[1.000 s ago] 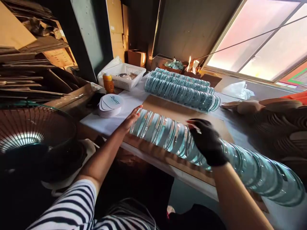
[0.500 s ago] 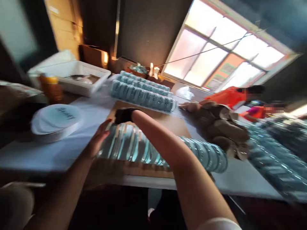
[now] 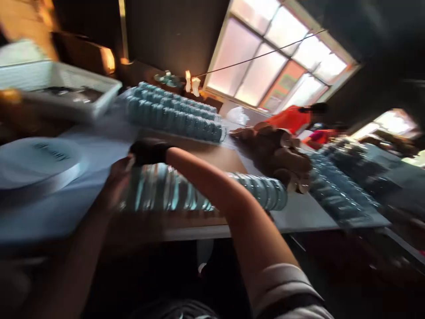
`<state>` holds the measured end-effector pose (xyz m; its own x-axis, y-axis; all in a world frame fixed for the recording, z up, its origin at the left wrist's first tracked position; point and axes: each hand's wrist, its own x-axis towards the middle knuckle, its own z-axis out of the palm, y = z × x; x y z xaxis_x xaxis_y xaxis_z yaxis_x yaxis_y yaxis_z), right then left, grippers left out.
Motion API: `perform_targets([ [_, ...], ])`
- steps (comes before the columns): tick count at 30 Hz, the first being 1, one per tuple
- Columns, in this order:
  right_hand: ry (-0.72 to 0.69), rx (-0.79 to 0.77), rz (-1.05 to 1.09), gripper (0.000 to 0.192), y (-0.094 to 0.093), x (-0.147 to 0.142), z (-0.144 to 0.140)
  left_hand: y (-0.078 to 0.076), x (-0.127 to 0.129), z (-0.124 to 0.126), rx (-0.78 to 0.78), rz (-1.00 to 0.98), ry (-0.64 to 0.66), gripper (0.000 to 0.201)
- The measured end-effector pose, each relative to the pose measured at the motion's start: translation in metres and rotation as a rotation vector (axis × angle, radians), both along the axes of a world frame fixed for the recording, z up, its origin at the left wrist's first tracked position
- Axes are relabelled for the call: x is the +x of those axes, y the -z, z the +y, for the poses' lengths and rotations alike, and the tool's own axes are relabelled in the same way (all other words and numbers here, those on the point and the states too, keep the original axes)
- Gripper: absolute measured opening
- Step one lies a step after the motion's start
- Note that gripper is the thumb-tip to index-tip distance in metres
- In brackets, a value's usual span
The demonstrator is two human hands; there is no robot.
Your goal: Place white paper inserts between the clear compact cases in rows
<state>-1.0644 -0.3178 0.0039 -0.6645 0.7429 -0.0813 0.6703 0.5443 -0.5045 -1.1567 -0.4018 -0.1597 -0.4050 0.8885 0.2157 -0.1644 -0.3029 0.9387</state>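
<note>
A white-topped work table is seen, blurred by motion. On it a brown cardboard sheet is laid, bearing a near row of clear glass discs stood on edge. Further rows of bluish glass discs lie beyond. A stack of round white labels rests at left, a white plastic basket far left.

wall: dark | window: large, bright, pinkish daylight | table: pale top | room: dim
</note>
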Motion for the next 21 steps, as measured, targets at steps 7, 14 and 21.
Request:
perform_targets([
  [7, -0.241, 0.408, -0.182, 0.027, 0.026, 0.045, -0.060, -0.026, 0.002, -0.011, 0.072, 0.029, 0.081, 0.059],
  [14, -0.252, 0.393, -0.420, 0.041, 0.110, 0.064, -0.159, -0.031, 0.007, -0.016, 0.037, 0.178, 0.038, 0.045],
  [21, -0.094, 0.507, -0.331, 0.040, 0.029, 0.086, -0.089, -0.065, -0.005, -0.041, 0.112, 0.842, -0.148, 0.052],
])
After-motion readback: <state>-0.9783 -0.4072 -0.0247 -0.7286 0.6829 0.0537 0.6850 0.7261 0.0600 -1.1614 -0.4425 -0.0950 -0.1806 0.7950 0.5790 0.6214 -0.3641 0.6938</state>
